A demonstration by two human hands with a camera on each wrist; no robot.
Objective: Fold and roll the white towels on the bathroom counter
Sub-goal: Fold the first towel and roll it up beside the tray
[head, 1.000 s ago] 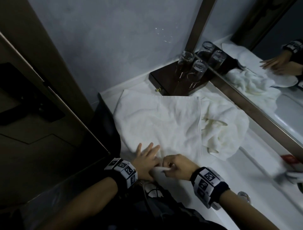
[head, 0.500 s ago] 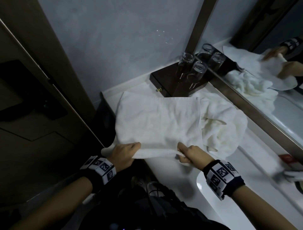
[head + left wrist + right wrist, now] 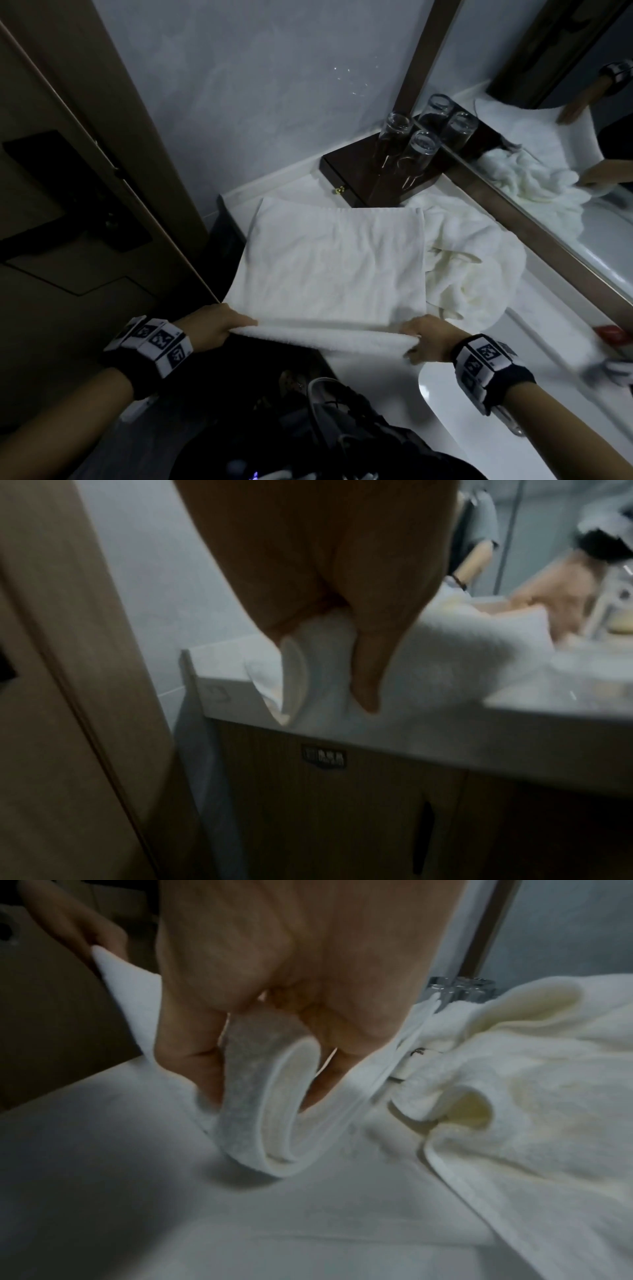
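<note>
Towel (image 3: 329,267), folded flat, is lying on the white surface (image 3: 534,346), its near edge lifting off the front lip. Left hand (image 3: 212,325) and right hand (image 3: 428,339) are each pinching one near corner, fingers curled round the cloth. Material is looking soft, light and limp, likely sagging between grips; corners seem the best hold. Second towel (image 3: 479,274) is lying crumpled just beside it.

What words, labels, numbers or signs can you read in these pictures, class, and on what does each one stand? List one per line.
No text can be read.
Dark label on the cabinet front under the counter: pale characters, too blurred to read.
Wristbands on the left hand and right hand: black-and-white square code patterns, not words.
Red packet beside the mirror: any print is too small to tell.
</note>
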